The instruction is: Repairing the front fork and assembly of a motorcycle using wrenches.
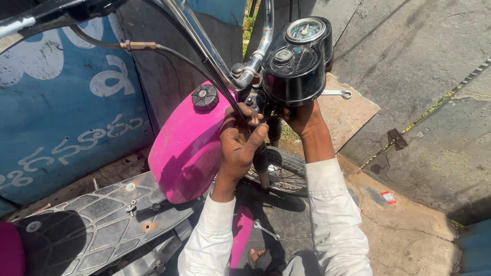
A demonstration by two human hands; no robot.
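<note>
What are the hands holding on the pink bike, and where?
The left hand grips the black fork tube just under the handlebar. The right hand cups the underside of the black speedometer housing.

Left of the hands, a glossy magenta fuel tank (184, 148) with a black cap (204, 96); above them, a black round instrument housing (294, 66); farther left, a blue white-lettered wall (56, 112); white sleeves (332, 214) below.

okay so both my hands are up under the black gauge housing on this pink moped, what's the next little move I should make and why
Probably steady the black gauge housing with your right hand while your left hand feels for the fastener by the fork top. Both hands are already under it. A wrench sticks out beside the housing and another wrench lies on the ground, so neither hand holds one yet.
</note>
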